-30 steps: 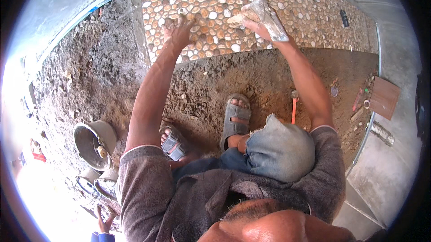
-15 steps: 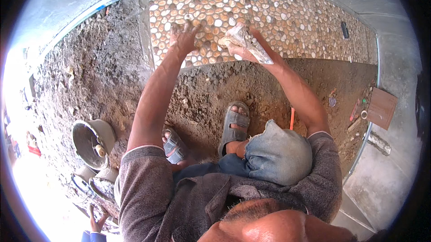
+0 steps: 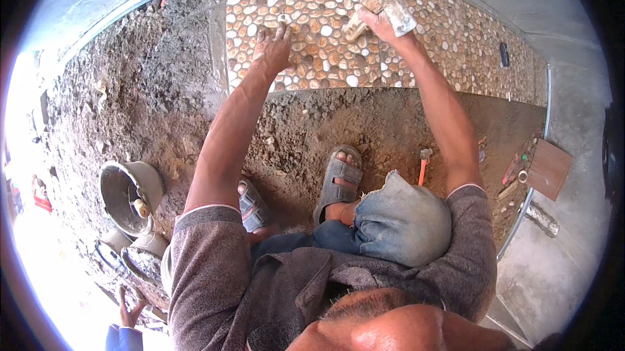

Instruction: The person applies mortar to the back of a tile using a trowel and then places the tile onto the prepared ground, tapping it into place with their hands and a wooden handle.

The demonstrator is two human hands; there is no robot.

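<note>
My left hand [image 3: 273, 48] rests on the pebble-patterned tile [image 3: 319, 58], fingers stretched and spread, near the tile's left side. Above the tiles and farther right, my right hand [image 3: 383, 24] is closed around a mortar-crusted mallet [image 3: 398, 16]. A pale, stubby end of it, seemingly the handle, sticks out on the left of the fist. The palm and wrapped fingers are partly hidden by the mallet, and I cannot tell whether it touches the tile.
Rough mortar [image 3: 169, 58] lies left of the tiles, bare soil [image 3: 390, 117] on the near side. A mortar-stained bucket [image 3: 153, 185] stands left. An orange-handled hammer [image 3: 423, 165] is by my knee. A brown tile [image 3: 550, 169] leans right. Another person's hand [image 3: 130, 312] shows lower left.
My right hand has swung the mallet away from me and to the right, turning it. My left hand has shifted slightly right. The orange-handled hammer's head has come into sight.
</note>
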